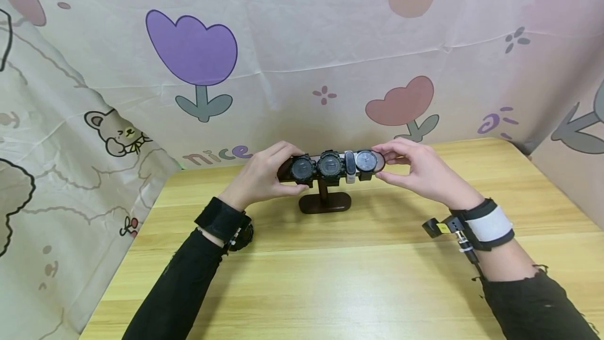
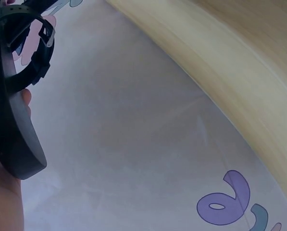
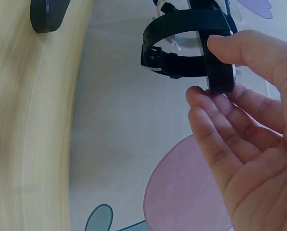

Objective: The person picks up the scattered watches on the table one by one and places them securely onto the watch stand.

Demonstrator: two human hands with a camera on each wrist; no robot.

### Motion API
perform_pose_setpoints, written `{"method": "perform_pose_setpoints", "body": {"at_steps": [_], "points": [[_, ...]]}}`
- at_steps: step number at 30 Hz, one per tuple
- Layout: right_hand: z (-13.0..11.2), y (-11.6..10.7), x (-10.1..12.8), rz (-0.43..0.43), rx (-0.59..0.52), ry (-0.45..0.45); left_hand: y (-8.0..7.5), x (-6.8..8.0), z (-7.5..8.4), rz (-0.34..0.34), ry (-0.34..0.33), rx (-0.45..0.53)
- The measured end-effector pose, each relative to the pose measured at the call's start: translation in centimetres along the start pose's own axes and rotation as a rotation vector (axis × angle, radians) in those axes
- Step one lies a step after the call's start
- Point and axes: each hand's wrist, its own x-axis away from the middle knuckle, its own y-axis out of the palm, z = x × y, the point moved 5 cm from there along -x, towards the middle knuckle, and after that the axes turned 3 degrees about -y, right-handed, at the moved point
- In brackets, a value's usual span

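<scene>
A dark T-shaped watch stand (image 1: 324, 203) is on the table, its padded bar level between both hands. Along the bar, from left to right, are a chunky black watch (image 1: 302, 169), a second black watch (image 1: 330, 165), a slim fitness band (image 1: 350, 167) and a watch with a round grey dial (image 1: 366, 161). My left hand (image 1: 264, 174) grips the bar's left end, thumb in front and fingers behind. With thumb and fingers, my right hand (image 1: 420, 169) pinches the right end. In the right wrist view, a buckled black strap (image 3: 174, 65) loops beneath the bar beside the thumb.
The light wood table (image 1: 302, 277) spreads out in front of the stand. Behind it hangs a printed cloth (image 1: 292, 35) with flowers and hearts, meeting the table's back edge close to the hands. More patterned cloth (image 1: 66, 182) runs down the left side.
</scene>
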Motion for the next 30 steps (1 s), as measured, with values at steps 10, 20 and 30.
{"method": "perform_pose_setpoints", "body": {"at_steps": [10, 20, 30], "points": [[0.0, 0.0, 0.0, 0.004, -0.001, -0.007, 0.0, 0.2, 0.1, -0.001, 0.001, 0.000], [0.0, 0.1, 0.1, -0.005, -0.003, 0.004, 0.1, 0.5, 0.2, 0.016, -0.024, 0.000], [0.0, 0.1, 0.1, 0.001, 0.006, -0.003, 0.3, 1.1, 0.4, 0.049, -0.046, -0.062]]}}
